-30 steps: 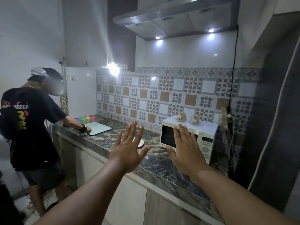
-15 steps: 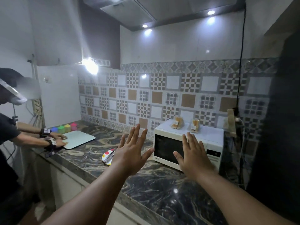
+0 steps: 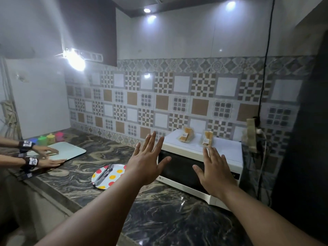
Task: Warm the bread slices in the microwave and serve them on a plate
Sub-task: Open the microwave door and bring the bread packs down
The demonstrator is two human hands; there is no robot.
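Left hand [image 3: 147,163]: fingers spread, holding nothing.
Right hand [image 3: 215,174]: fingers spread, holding nothing.
White box-shaped microwave [image 3: 229,153]: two wrapped bread packs [image 3: 186,134] on top.

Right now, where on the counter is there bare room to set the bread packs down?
Bare counter lies in front of the microwave, beneath both raised hands, and between the dotted plate and the cutting board. The far left is crowded: another person's hands and coloured cups.
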